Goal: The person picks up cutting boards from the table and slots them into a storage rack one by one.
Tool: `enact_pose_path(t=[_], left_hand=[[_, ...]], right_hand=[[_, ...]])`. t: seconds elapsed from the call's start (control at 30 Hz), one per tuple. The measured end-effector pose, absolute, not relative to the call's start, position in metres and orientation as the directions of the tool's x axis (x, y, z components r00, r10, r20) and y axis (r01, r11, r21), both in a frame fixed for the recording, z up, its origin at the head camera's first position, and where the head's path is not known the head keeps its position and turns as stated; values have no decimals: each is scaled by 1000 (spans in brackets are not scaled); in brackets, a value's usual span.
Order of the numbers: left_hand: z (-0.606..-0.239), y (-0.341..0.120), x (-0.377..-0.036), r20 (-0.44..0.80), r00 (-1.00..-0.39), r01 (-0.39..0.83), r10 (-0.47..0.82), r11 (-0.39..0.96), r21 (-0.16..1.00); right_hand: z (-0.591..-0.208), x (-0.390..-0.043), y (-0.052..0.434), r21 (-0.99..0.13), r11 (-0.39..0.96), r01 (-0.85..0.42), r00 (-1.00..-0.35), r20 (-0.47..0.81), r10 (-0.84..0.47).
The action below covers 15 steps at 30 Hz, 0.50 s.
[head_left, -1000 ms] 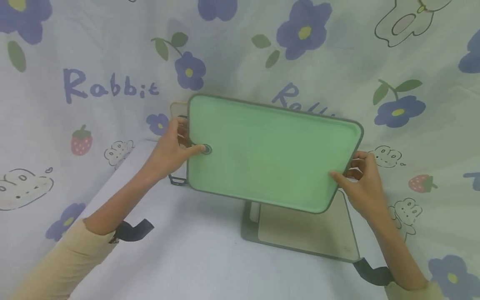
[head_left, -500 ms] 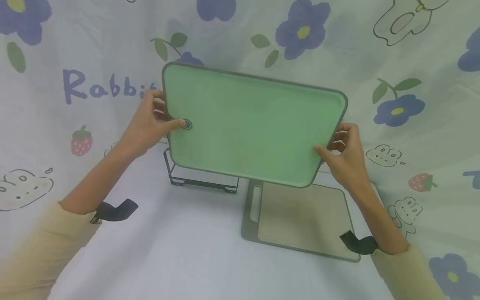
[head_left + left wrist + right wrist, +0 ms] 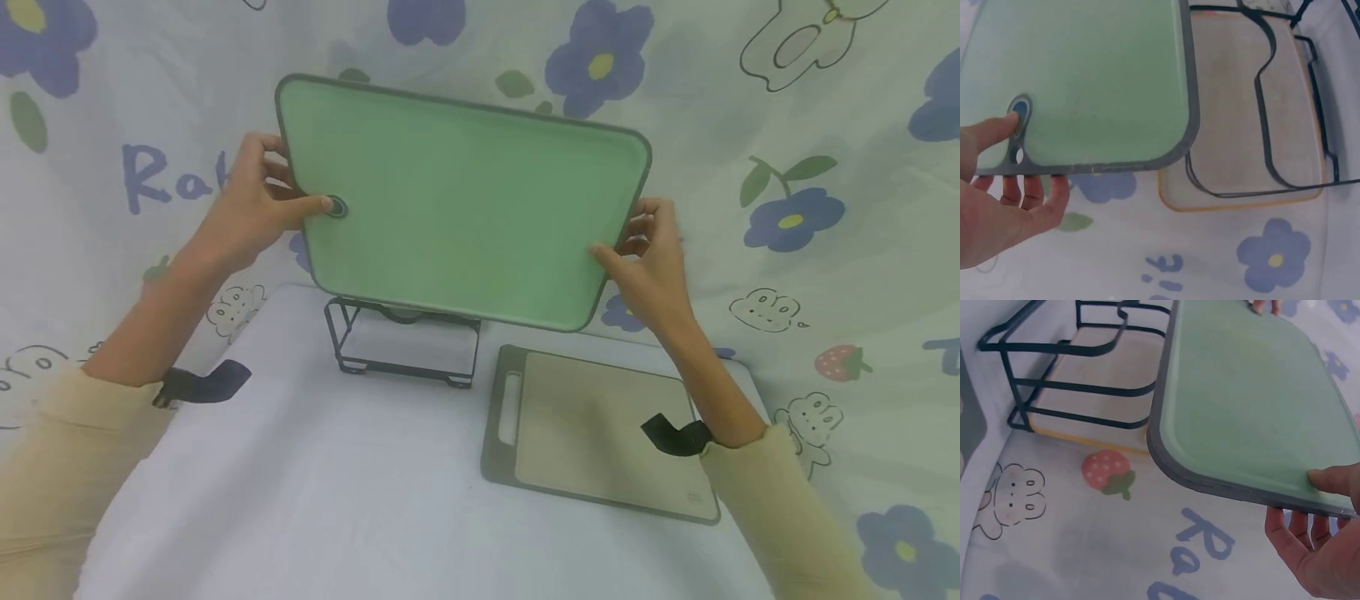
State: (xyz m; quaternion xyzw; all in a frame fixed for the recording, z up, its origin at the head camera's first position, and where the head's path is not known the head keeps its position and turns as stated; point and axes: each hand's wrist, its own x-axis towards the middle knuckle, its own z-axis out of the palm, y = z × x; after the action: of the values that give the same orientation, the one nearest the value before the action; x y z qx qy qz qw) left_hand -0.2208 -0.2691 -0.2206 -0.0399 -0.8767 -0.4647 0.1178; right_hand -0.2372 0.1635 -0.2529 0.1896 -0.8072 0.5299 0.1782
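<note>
A green cutting board [image 3: 465, 200] with a grey rim is held up over the table, tilted with its left end higher. My left hand [image 3: 251, 196] grips its left end, thumb by the small ringed hole and fingers behind. At the opposite end my right hand [image 3: 648, 258] pinches the edge, its thumb on the green face. Just below the board stands a black wire rack [image 3: 405, 367], its upper part hidden in the head view. In the left wrist view, a pale board with an orange edge [image 3: 1229, 112] stands in the rack.
A beige cutting board [image 3: 600, 433] with a grey border and a slot handle lies flat at the right of the white table [image 3: 337, 483]. Behind hangs a curtain [image 3: 885, 275] printed with flowers, rabbits and strawberries.
Both hands have raised the green cutting board and moved it to the left. More of the wire rack and the beige board now shows beneath it.
</note>
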Motion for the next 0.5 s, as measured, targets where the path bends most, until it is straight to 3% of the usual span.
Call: enact_pose_path(t=[0.5], left_hand=[[-204,-290,-252,233,-958,162,-169,352,922]], right_hand=[[-232,-278,134,-787,279,-551,-833,538,-129]])
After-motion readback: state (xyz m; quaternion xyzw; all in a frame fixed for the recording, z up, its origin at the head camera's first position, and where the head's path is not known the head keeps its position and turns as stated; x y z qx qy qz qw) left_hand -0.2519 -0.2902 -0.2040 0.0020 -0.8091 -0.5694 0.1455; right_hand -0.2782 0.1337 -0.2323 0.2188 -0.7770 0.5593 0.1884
